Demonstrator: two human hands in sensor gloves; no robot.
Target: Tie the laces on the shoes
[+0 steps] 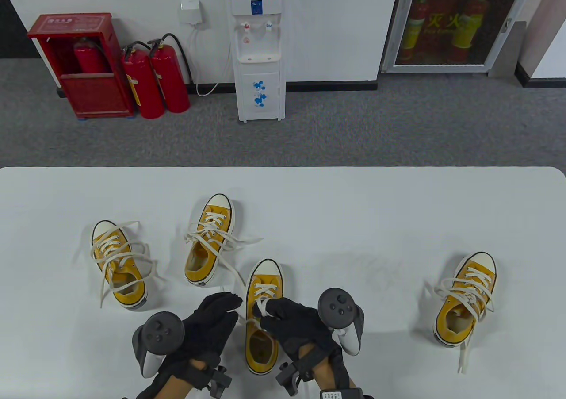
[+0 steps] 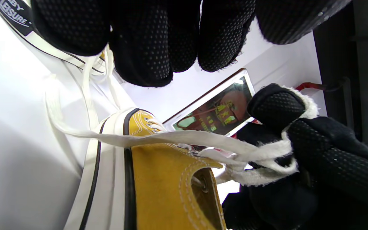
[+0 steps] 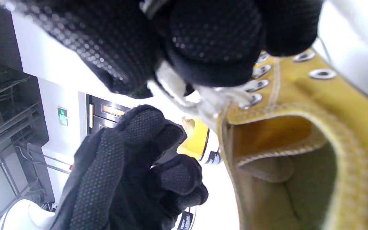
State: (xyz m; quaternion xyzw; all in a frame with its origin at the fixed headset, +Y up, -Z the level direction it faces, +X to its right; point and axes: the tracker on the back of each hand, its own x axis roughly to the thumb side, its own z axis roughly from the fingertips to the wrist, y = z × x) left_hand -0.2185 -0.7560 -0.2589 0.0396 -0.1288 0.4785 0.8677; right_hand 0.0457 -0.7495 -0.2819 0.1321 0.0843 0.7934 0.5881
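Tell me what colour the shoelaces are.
White laces, clearest in the table view.

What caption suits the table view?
Gloved right hand pinches a yellow sneaker's lace; three more sneakers wait.

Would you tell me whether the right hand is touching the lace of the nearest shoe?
Touching: the left wrist view shows the lace wrapped over the right hand.

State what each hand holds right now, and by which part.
The right hand pinches the white lace of the nearest yellow shoe, looped round its fingers just above the top eyelets. The left hand seems to hold nothing.
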